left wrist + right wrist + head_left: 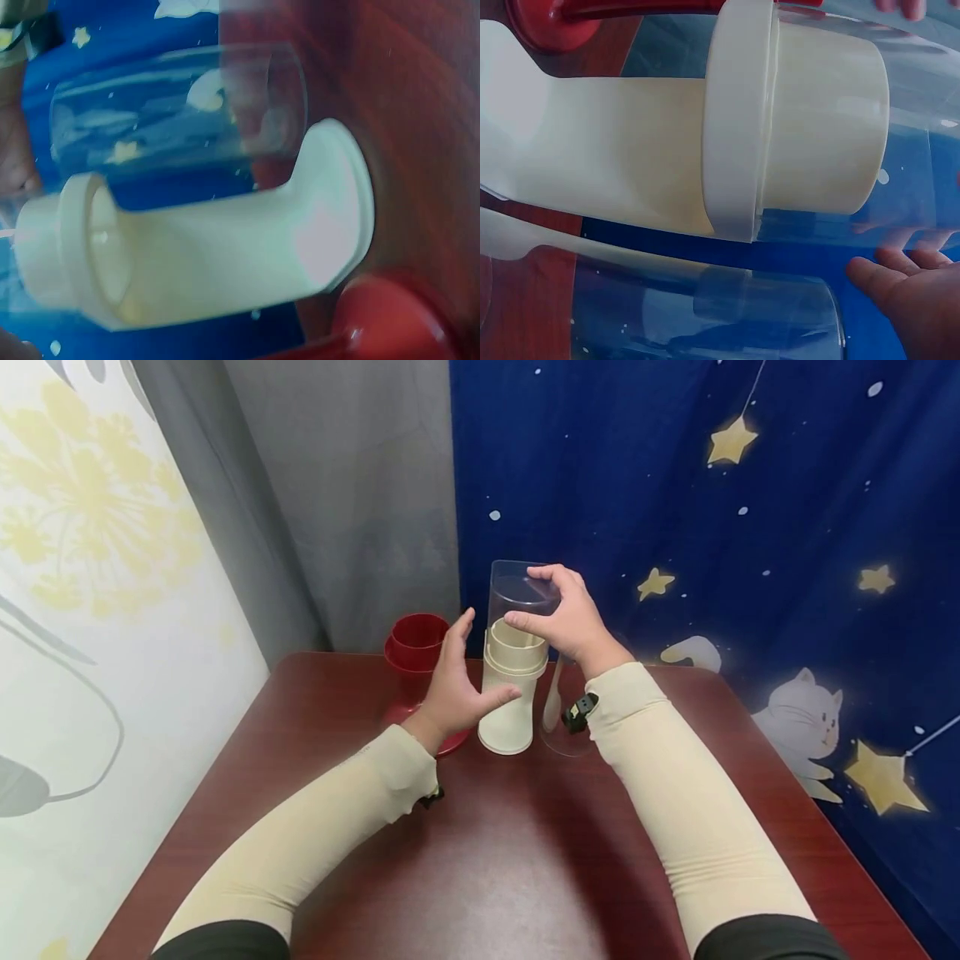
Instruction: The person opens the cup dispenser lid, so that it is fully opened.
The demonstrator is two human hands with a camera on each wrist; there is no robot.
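Observation:
A cream plastic stand (504,714) stands upright on the table, with a flat foot and a collar at its top. Over its collar sits a clear plastic cylinder (510,587), upright. My right hand (570,618) grips this cylinder near its upper end, thumb in front and fingers behind the far side. In the right wrist view, the cylinder's lower end surrounds the cream neck (829,120). My left hand (459,681) is held to the left of the stand, thumb and fingers spread apart, holding nothing.
A red stand (417,647) of similar shape is behind my left hand. To the right of the cream stand, a second clear cylinder (176,109) stands on the table, partly behind my right wrist. Curtains (675,510) hang close behind the brown table (480,852).

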